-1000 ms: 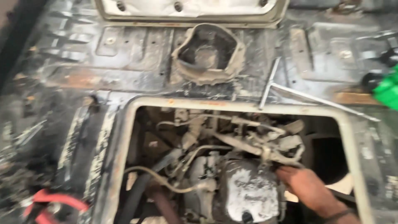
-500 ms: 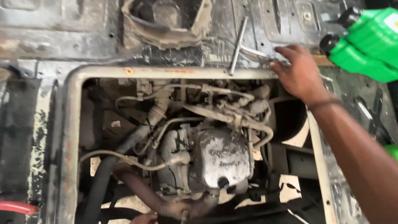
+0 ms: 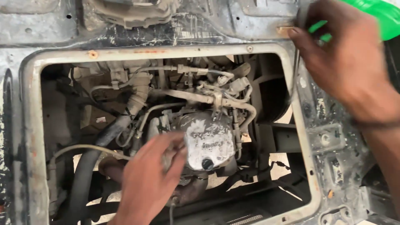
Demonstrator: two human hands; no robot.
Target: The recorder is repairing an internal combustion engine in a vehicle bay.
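Observation:
I look down through a rectangular opening [image 3: 158, 52] in a dirty metal floor onto an engine. My left hand [image 3: 148, 183] reaches in from the bottom, fingers spread, fingertips touching the left side of the dusty white engine cover [image 3: 208, 139] with its black cap [image 3: 207, 163]. My right hand [image 3: 341, 58] is at the upper right over the opening's corner, blurred, fingers curled around a thin grey metal rod [image 3: 296, 79] that hangs down along the frame's right edge. A green plastic bottle [image 3: 379, 16] lies just behind that hand.
Pale hoses and pipes [image 3: 187, 96] cross the engine's top. A thick black hose [image 3: 89, 166] runs down the left side. A torn rubber boot [image 3: 133, 12] sits on the floor panel above the opening. Bolted brackets [image 3: 329, 137] line the right floor.
The view has shifted left and closer. My right hand has closed on the rod by the green bottle and lifted it off the floor. My left hand has come up into the engine bay.

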